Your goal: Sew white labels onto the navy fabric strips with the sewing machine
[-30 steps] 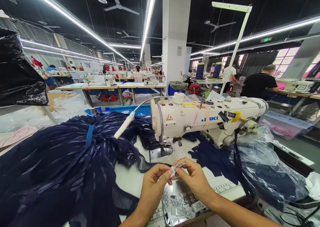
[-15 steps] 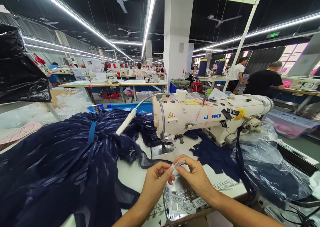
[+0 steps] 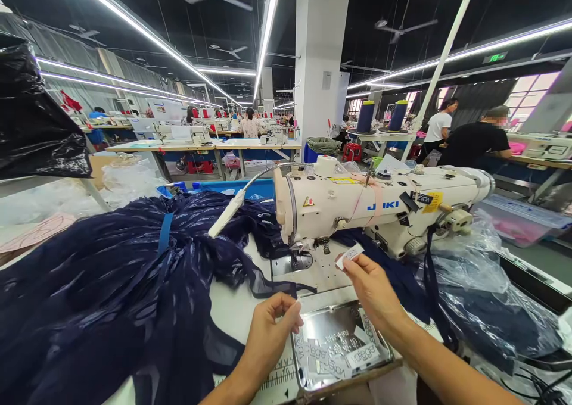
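Between the thumb and fingers of my right hand [image 3: 369, 280] is a small white label [image 3: 350, 255], raised in front of the sewing machine's needle area. My left hand [image 3: 274, 318] is closed in a pinch at the left edge of a shiny metal tray [image 3: 324, 320]; whatever its fingertips may hold is too small to make out. White printed labels [image 3: 363, 354] lie scattered in the tray. The white sewing machine [image 3: 339, 205] stands just beyond both hands. A dark navy strip [image 3: 286, 289] of fabric trails across the table between the left hand and the metal needle plate [image 3: 290, 264].
A large tied bundle of navy fabric [image 3: 134, 262] covers the left side. Right of the machine lie clear plastic bags [image 3: 482, 292] around dark fabric. A bendable lamp [image 3: 227, 213] reaches over the bundle. Co-workers sit and stand farther back, one in a black shirt [image 3: 473, 140].
My hands have moved apart. The right hand has carried the white label up and to the right, while the left has stayed low by the tray. More of the tray shows.
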`<action>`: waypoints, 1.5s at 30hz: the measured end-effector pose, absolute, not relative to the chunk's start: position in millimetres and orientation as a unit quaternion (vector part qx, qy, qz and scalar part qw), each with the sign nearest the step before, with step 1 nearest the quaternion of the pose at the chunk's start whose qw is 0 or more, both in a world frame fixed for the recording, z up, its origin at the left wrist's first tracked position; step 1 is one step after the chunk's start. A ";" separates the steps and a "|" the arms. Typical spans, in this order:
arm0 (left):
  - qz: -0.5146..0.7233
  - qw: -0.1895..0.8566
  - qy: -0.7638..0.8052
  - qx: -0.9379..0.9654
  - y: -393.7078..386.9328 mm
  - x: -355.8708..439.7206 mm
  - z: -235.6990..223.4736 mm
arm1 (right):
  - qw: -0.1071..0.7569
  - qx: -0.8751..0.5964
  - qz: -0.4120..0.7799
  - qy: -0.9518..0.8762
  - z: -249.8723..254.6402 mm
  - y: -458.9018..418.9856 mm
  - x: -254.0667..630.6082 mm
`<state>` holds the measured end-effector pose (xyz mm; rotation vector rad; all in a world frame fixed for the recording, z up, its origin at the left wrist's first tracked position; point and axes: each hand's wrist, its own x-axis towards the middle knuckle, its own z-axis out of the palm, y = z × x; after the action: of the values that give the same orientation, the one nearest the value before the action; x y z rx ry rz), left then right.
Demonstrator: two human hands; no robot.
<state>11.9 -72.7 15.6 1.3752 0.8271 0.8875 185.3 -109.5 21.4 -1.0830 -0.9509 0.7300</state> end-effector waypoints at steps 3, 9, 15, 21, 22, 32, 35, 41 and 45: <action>0.389 0.640 0.363 0.554 -72.7 9.4 15.9 | 0.648 -0.508 0.161 -0.544 27.5 -116.2 186.3; 0.409 0.687 0.333 0.500 -84.6 20.9 26.9 | 0.493 -0.444 -0.182 -0.726 35.2 -129.5 159.5; 0.434 0.712 0.325 0.446 -91.9 25.2 26.1 | 0.414 -0.418 -0.297 -0.753 32.8 -132.9 152.3; 0.438 0.772 0.264 0.378 -95.9 27.9 29.7 | 0.417 -0.418 -0.304 -0.748 32.5 -134.2 153.5; 0.436 0.778 0.259 0.370 -96.4 28.1 31.2 | 0.418 -0.420 -0.305 -0.746 32.8 -134.5 153.5; 0.408 0.784 0.241 0.400 -93.1 21.4 36.2 | 0.348 -0.409 -0.333 -0.775 28.2 -135.6 158.1; 0.403 0.756 0.259 0.447 -86.7 22.9 37.1 | 0.343 -0.416 -0.304 -0.786 29.3 -135.6 160.7; 0.321 0.593 0.319 0.666 -51.3 43.8 31.8 | 0.387 -0.502 -0.135 -0.762 27.6 -118.7 203.4; 0.288 0.334 0.349 0.827 -26.9 70.2 22.9 | 0.339 -0.567 0.008 -0.750 23.2 -93.5 234.5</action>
<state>70.2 -26.9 22.9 2.1589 0.9100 0.7519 234.5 -93.5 23.2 -1.4774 -1.9532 0.0204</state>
